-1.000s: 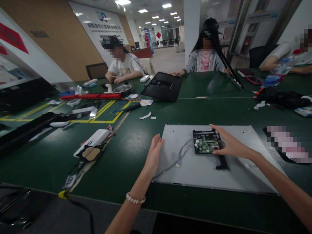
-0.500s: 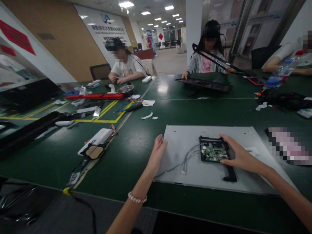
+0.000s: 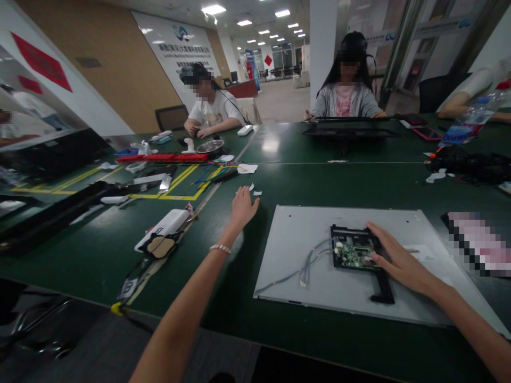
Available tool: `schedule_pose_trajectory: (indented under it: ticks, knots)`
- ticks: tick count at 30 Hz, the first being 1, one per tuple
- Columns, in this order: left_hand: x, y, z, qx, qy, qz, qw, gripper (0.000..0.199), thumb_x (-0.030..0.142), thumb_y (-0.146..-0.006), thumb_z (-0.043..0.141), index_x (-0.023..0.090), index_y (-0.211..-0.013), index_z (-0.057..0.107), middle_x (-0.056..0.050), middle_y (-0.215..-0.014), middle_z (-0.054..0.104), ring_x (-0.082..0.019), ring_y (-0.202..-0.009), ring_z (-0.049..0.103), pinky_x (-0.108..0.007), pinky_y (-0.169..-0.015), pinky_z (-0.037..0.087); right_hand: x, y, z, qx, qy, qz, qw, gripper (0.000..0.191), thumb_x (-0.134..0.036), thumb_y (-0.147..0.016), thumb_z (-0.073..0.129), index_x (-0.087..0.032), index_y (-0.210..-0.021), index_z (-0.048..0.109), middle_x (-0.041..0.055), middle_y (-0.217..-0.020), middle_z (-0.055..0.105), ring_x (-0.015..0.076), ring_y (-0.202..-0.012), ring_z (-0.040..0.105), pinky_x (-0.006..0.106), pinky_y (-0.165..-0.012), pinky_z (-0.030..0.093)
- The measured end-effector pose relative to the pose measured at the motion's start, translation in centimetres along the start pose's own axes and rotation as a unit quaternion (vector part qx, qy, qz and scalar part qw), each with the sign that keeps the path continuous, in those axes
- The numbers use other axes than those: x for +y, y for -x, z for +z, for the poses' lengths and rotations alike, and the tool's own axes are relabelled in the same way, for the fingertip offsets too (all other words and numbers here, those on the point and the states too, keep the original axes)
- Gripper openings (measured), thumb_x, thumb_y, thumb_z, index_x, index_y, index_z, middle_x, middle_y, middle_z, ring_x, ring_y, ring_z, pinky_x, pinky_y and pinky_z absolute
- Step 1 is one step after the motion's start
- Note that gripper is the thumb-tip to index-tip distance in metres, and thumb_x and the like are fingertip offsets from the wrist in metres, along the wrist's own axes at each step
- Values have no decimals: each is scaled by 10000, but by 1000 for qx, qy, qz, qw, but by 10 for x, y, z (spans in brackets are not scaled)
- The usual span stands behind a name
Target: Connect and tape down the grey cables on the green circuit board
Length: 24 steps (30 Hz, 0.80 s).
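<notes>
A pale flat panel [image 3: 279, 239] lies on the green table [image 3: 215, 234]. On it rests a black bracket [image 3: 384, 287] carrying a green circuit board [image 3: 351, 255], with grey cables [image 3: 307, 263] running left from the board. My right hand [image 3: 393, 258] grips the bracket's right side, thumb over the board's edge. Left of the panel, my left hand [image 3: 242, 208] reaches over the table beside small white scraps [image 3: 257, 193]; it holds nothing that shows, and its fingers are slightly apart.
A white device with cables [image 3: 163, 231] lies at left, near long black frame parts [image 3: 80, 205]. Red strips [image 3: 171, 157] and a metal bowl [image 3: 211, 147] sit farther back. Two people sit across the table, one behind a black panel [image 3: 351, 133]. A bottle [image 3: 465, 125] is at right.
My left hand has left the panel's left edge and moved left and forward to the scraps. My right hand stays on the bracket. The person opposite has lowered a black frame.
</notes>
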State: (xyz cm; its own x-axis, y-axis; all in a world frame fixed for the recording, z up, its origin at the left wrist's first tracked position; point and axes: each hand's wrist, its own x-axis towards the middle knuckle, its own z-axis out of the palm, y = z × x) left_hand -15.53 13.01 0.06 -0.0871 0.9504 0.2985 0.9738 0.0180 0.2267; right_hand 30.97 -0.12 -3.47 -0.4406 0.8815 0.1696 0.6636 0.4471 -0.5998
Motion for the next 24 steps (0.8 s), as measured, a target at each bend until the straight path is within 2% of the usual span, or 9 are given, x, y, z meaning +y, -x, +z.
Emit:
schedule_pose_trajectory:
  ticks: [3,6,11,19,24]
  knots:
    - [-12,-27,3,-61,-89,24,994,504,324,-939,430,66,-1371,402,-220,-1457,415,-297,-1406,305,-452,-1123,270,2,0,2,8,5,-2,1000,659,-449,-958,389,-323,-1531,90,76,-1579,249,308,-1424,279,555,-1143,270]
    - [-15,-39,7,-97,-109,52,988,471,321,-953,422,68,-1351,424,-220,-1399,485,-276,-1346,407,-407,-1078,334,2,0,2,9,13,-3,1000,657,-446,-960,382,-317,-1533,88,71,-1579,253,296,-1425,281,538,-1149,269]
    - [-14,-43,8,-138,-119,92,979,365,301,-976,393,118,-1270,508,-178,-1299,586,-226,-1189,570,-329,-1007,397,2,-1,2,5,20,-5,1000,657,-442,-961,379,-319,-1533,79,61,-1584,243,286,-1432,266,530,-1159,254]
    - [-16,-49,-5,-187,-143,122,964,295,242,-947,483,174,-1225,555,-135,-1279,611,-216,-1167,592,-289,-968,423,3,-2,0,2,18,-4,1000,637,-445,-963,378,-335,-1530,111,61,-1578,263,301,-1417,300,554,-1136,292]
    - [-10,-53,-8,-187,-166,121,961,221,150,-937,453,143,-1083,619,-163,-1107,679,-248,-1063,644,-322,-919,448,3,-3,0,4,16,-1,1000,626,-452,-963,372,-334,-1529,132,54,-1578,268,296,-1418,300,545,-1137,297]
